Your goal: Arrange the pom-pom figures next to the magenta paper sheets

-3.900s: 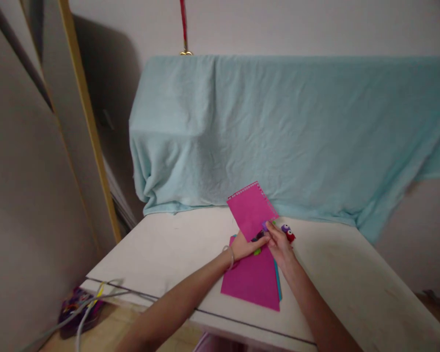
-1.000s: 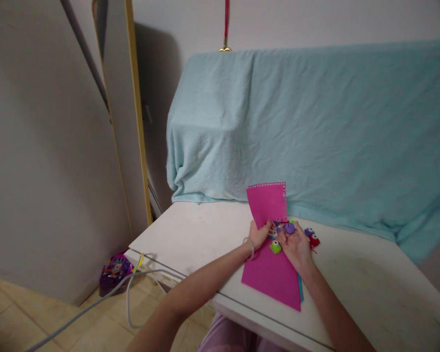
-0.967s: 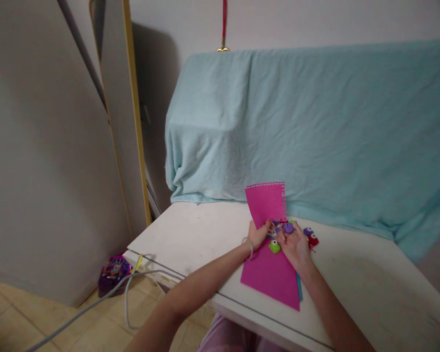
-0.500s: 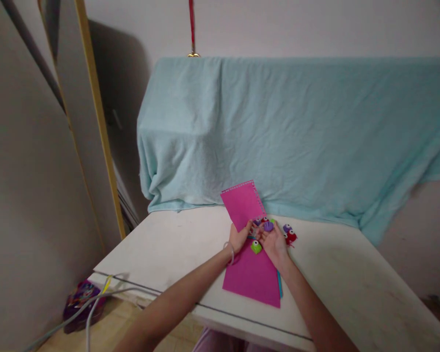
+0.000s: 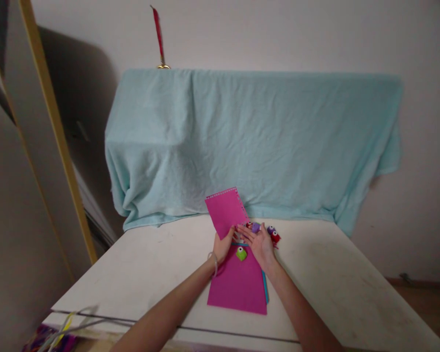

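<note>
My left hand (image 5: 223, 246) holds the lower edge of a raised pink sheet (image 5: 225, 211), which has a punched border along its top and right edges. My right hand (image 5: 259, 243) lies palm up with its fingers spread, and a small purple punch (image 5: 255, 227) rests at its fingertips. A green punch with eyes (image 5: 241, 253) sits on a flat pink sheet (image 5: 238, 288) between my hands. Red and purple punches (image 5: 273, 233) lie just right of my right hand. A blue sheet edge (image 5: 265, 293) shows under the flat pink sheet.
The sheets lie on a white table (image 5: 161, 264). A light blue cloth (image 5: 249, 142) drapes over something behind it. Tall boards (image 5: 40, 146) lean at the left. Cables (image 5: 73, 325) hang off the table's front left corner.
The view has swung to the right, so the hands and sheets appear further left. My right hand has stayed palm up with the purple punch on it; the left hand still holds the raised sheet.
</note>
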`<state>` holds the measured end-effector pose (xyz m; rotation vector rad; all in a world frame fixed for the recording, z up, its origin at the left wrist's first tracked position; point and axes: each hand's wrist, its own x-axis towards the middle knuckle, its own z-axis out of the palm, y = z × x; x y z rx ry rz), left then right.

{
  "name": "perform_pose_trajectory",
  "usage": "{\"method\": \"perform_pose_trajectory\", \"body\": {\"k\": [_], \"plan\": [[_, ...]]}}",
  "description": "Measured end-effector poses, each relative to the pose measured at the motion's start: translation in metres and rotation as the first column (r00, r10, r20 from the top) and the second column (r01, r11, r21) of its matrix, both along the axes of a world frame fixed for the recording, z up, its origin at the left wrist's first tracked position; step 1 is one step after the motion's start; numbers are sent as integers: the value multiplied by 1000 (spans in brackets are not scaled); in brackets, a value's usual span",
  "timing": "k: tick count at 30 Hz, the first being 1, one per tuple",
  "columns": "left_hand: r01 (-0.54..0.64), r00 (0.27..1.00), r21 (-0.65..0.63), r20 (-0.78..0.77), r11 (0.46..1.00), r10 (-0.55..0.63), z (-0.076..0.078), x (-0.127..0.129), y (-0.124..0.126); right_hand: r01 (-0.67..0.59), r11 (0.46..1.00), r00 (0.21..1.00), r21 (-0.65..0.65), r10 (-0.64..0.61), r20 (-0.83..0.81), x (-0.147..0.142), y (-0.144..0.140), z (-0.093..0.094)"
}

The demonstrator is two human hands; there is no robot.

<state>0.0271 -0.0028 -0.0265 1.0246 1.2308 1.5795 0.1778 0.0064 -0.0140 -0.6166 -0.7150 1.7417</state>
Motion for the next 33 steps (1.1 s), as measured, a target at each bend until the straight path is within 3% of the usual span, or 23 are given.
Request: {"method": "perform_pose_trajectory", "body": {"k": [10,16,25,33], "plan": [[31,999,-15,-35,999,-32,5,2,-4,69,997,986,40,-74,151,-7,0,-2],[142,989,-45,-28,989,-144,9,2,-5,140,987,971,78,-152,182,-13,-6,-1],[271,960,-128,-33,954,-277,17,1,-11,137,986,975,97,-151,163,-15,-9,6],[258,962,-127,-54,958,-266,23,3,-16,138,988,968,68,-149,201,-16,-13,10]]}}
